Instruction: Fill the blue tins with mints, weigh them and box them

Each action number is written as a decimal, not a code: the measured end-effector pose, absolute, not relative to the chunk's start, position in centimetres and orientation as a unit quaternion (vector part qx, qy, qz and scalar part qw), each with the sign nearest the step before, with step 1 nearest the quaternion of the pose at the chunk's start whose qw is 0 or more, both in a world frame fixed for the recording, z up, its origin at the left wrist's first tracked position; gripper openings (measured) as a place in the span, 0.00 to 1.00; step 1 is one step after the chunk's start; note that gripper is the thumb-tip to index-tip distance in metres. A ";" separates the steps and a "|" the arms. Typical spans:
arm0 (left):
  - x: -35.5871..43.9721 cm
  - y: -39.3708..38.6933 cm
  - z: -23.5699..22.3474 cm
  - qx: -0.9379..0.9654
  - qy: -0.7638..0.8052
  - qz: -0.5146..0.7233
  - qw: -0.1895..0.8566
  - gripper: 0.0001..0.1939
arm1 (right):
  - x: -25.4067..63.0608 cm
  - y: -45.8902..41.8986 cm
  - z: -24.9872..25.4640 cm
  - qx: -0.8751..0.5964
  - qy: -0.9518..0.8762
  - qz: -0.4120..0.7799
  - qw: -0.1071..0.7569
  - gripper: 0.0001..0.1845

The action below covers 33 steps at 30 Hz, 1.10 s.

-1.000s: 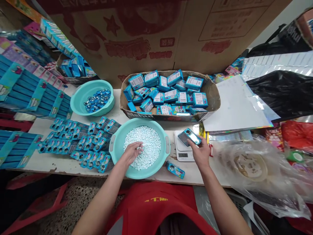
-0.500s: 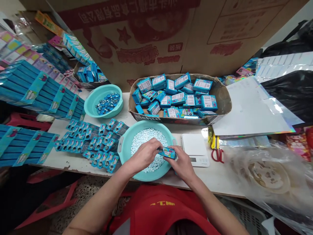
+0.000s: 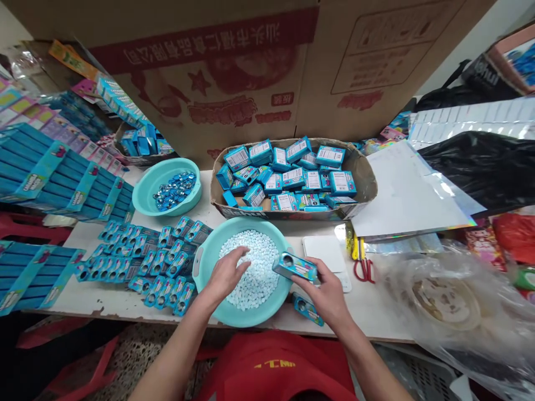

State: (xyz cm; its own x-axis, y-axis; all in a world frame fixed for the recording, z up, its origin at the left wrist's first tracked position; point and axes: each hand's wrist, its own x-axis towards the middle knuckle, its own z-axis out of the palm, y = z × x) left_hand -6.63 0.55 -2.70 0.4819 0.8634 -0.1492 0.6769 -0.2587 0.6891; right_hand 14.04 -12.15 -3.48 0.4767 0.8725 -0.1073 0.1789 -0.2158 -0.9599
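Note:
My right hand (image 3: 328,292) holds a small blue candy box (image 3: 296,266) tilted over the right rim of a turquoise bowl (image 3: 201,262). A dark round opening shows on the box's face. In the bowl lies a heap of small white candies (image 3: 254,278). Low over the heap's left side is my left hand (image 3: 223,275), thumb and fingers apart; whether its fingertips touch the candies I cannot tell. A second blue box (image 3: 307,309) lies on the table beneath my right hand. Left of the bowl, rows of similar boxes (image 3: 161,262) show round windows on their tops.
Behind the bowl stands a low cardboard tray (image 3: 368,192) of blue boxes. A smaller turquoise bowl (image 3: 142,192) holds shiny blue pieces. To the right are a white scale (image 3: 324,253), red-handled scissors (image 3: 363,271) and clear plastic bags (image 3: 443,301). Stacked blue cartons (image 3: 58,172) stand far left.
My left hand has come away from the box, moved left over the candies and opened. My right hand has turned the box so its round opening shows. The whole view has shifted slightly.

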 end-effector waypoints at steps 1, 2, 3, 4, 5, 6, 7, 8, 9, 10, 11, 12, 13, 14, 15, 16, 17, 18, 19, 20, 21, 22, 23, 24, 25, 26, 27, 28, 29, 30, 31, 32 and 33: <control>-7.0 0.8 -3.2 0.796 0.502 0.102 0.322 0.10 | 15.0 -12.6 -3.6 -0.716 -0.347 0.327 0.510 0.23; -7.2 1.2 -3.5 0.805 0.509 0.084 0.294 0.10 | 16.0 -13.0 -3.9 -0.734 -0.318 0.301 0.519 0.25; -7.0 1.7 -3.5 0.809 0.512 0.079 0.279 0.10 | 17.1 -13.2 -4.5 -0.750 -0.292 0.273 0.527 0.26; -6.5 2.5 -3.3 0.811 0.510 0.089 0.274 0.10 | 18.2 -13.4 -5.4 -0.762 -0.269 0.246 0.534 0.27; -5.5 3.5 -2.8 0.814 0.501 0.108 0.272 0.11 | 19.2 -13.4 -6.5 -0.771 -0.251 0.227 0.540 0.28; -4.1 4.7 -2.3 0.820 0.489 0.131 0.265 0.12 | 20.2 -13.3 -7.8 -0.776 -0.237 0.215 0.544 0.29; -2.3 6.2 -1.8 0.829 0.475 0.148 0.254 0.12 | 20.9 -13.1 -9.0 -0.778 -0.224 0.210 0.548 0.30; -0.2 7.7 -1.3 0.839 0.462 0.152 0.243 0.13 | 21.6 -12.9 -10.2 -0.781 -0.214 0.208 0.549 0.30; 2.0 9.4 -1.0 0.848 0.452 0.138 0.239 0.13 | 22.0 -12.5 -11.2 -0.783 -0.209 0.206 0.549 0.30; 4.4 11.1 -0.9 0.855 0.447 0.099 0.242 0.15 | 22.3 -12.3 -12.1 -0.784 -0.208 0.205 0.548 0.30; 6.7 12.6 -1.0 0.856 0.451 0.042 0.251 0.17 | 22.4 -12.0 -12.6 -0.784 -0.214 0.201 0.547 0.30; 8.8 14.0 -1.4 0.853 0.452 0.015 0.259 0.19 | 22.4 -11.9 -12.9 -0.785 -0.224 0.192 0.546 0.32; 10.6 15.1 -1.9 0.850 0.454 -0.007 0.268 0.21 | 22.3 -12.0 -13.0 -0.785 -0.236 0.179 0.543 0.33; 12.0 16.0 -2.5 0.843 0.460 -0.027 0.278 0.23 | 22.2 -12.3 -12.9 -0.787 -0.250 0.166 0.540 0.36; 13.2 16.6 -3.1 0.835 0.468 -0.039 0.286 0.25 | 21.9 -12.7 -12.6 -0.788 -0.264 0.151 0.535 0.38; 14.0 17.0 -3.8 0.827 0.476 -0.051 0.294 0.27 | 21.7 -13.2 -12.2 -0.790 -0.276 0.136 0.530 0.39; 14.5 17.2 -4.4 0.820 0.484 -0.059 0.300 0.29 | 21.5 -13.9 -11.7 -0.792 -0.286 0.121 0.526 0.38; 14.8 17.2 -4.8 0.815 0.487 -0.063 0.307 0.30 | 21.2 -14.6 -11.2 -0.792 -0.298 0.108 0.522 0.37; 14.9 17.2 -5.1 0.813 0.487 -0.062 0.313 0.29 | 21.1 -15.4 -10.7 -0.792 -0.308 0.094 0.519 0.35; 14.9 17.1 -5.3 0.813 0.483 -0.057 0.318 0.27 | 20.9 -16.1 -10.2 -0.792 -0.316 0.076 0.517 0.33; 14.8 16.9 -5.2 0.816 0.477 -0.049 0.323 0.23 | 20.8 -16.8 -9.7 -0.793 -0.320 0.057 0.515 0.32; 14.6 16.7 -5.0 0.819 0.470 -0.037 0.326 0.19 | 20.8 -17.3 -9.3 -0.794 -0.323 0.041 0.513 0.30; 14.3 16.4 -4.6 0.823 0.464 -0.022 0.327 0.16 | 20.7 -17.6 -9.0 -0.794 -0.326 0.029 0.513 0.29; 13.8 16.1 -4.1 0.826 0.461 -0.005 0.323 0.13 | 20.7 -17.8 -8.6 -0.792 -0.330 0.022 0.514 0.27; 13.1 15.6 -3.4 0.829 0.459 0.022 0.319 0.11 | 20.6 -17.8 -8.2 -0.788 -0.336 0.018 0.516 0.25; 12.2 14.9 -2.6 0.828 0.456 0.063 0.320 0.10 | 20.4 -17.6 -7.8 -0.783 -0.342 0.019 0.520 0.23; 11.2 13.9 -1.7 0.824 0.447 0.113 0.329 0.11 | 20.2 -17.2 -7.3 -0.775 -0.348 0.026 0.527 0.21; 9.9 12.8 -0.7 0.817 0.429 0.165 0.348 0.12 | 19.9 -16.6 -6.7 -0.766 -0.352 0.038 0.536 0.21; 8.6 11.5 0.3 0.809 0.401 0.211 0.376 0.13 | 19.5 -15.8 -6.1 -0.756 -0.355 0.057 0.547 0.23; 7.3 10.0 1.2 0.801 0.364 0.239 0.410 0.15 | 19.1 -14.8 -5.4 -0.742 -0.358 0.087 0.560 0.27; 6.0 8.4 1.9 0.798 0.325 0.241 0.447 0.16 | 18.5 -13.7 -4.7 -0.726 -0.363 0.122 0.571 0.32; 4.7 6.9 2.4 0.797 0.291 0.217 0.483 0.17 | 18.0 -12.6 -4.2 -0.707 -0.371 0.171 0.577 0.36; 3.5 5.6 2.6 0.792 0.268 0.185 0.516 0.17 | 17.3 -11.4 -3.7 -0.686 -0.381 0.231 0.575 0.36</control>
